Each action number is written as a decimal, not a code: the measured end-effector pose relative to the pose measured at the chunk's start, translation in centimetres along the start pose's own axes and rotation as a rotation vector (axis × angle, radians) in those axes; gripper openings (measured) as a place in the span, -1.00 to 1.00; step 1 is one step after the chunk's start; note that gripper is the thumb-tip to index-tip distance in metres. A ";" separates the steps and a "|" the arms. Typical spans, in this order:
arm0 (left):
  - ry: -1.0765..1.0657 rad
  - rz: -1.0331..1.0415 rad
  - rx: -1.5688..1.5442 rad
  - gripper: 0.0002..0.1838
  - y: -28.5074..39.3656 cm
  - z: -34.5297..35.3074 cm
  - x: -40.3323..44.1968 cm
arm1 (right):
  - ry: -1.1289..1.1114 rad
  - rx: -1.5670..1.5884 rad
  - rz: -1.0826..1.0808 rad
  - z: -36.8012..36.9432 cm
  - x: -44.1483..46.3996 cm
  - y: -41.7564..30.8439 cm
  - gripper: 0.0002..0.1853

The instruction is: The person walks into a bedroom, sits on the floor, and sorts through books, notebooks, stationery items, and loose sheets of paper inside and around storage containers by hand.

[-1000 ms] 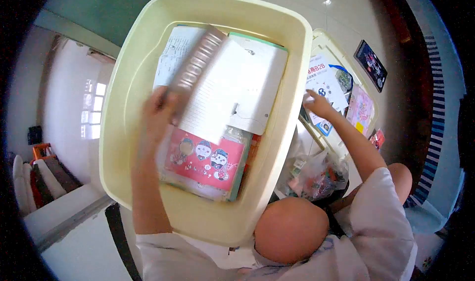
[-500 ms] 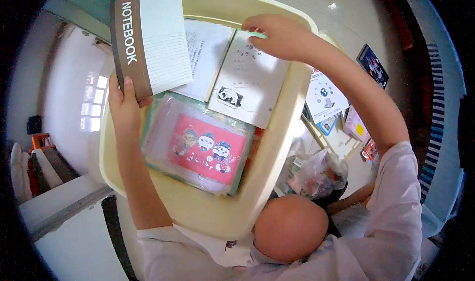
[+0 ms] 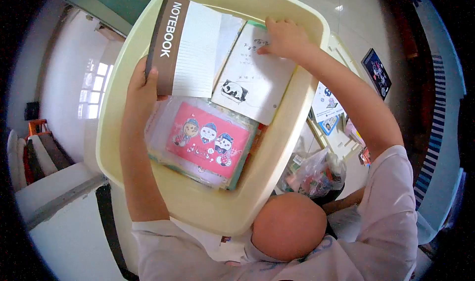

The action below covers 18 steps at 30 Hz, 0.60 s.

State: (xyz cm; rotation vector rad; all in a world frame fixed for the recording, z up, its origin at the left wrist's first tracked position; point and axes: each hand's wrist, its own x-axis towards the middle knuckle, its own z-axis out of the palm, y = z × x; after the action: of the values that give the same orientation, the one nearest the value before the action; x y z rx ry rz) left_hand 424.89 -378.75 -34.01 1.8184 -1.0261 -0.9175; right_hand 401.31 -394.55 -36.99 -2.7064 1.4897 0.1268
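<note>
The notebook (image 3: 190, 53) is over the upper left of the cream tub (image 3: 198, 208), its dark spine edge near the left rim; a bare stretch of tub shows below the pink pouch (image 3: 208, 140). The left hand (image 3: 142, 83) pinches the notebook's lower left corner between thumb and fingers. The right hand (image 3: 288, 39), thumb and fingers spread, touches the panda-covered booklet's (image 3: 250, 75) top end.

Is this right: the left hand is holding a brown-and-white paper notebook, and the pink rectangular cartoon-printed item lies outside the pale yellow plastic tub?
Not quite: the head view shows the pink rectangular cartoon-printed item inside the pale yellow plastic tub. The left hand is indeed holding a brown-and-white paper notebook.
</note>
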 end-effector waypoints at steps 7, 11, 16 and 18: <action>0.015 -0.048 0.154 -0.68 1.4 0.3 0.1 | -0.119 0.045 0.068 0.1 0.5 0.6 -0.32; 0.140 0.234 0.451 -0.71 1.3 0.2 0.5 | -0.132 0.063 0.095 -0.3 0.5 0.8 -0.32; 0.102 0.211 -0.184 -0.70 3.5 0.3 0.5 | -0.216 0.256 0.131 -1.1 0.6 1.8 -0.34; -0.098 -0.041 -0.344 -0.68 5.1 0.2 -0.2 | -0.293 0.308 0.138 -2.2 0.4 2.2 -0.33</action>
State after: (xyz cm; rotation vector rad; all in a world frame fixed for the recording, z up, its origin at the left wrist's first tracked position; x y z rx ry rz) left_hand 423.14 -380.25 -29.40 1.5244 -0.8323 -1.1413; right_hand 399.76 -396.30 -34.84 -2.2362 1.4677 0.2628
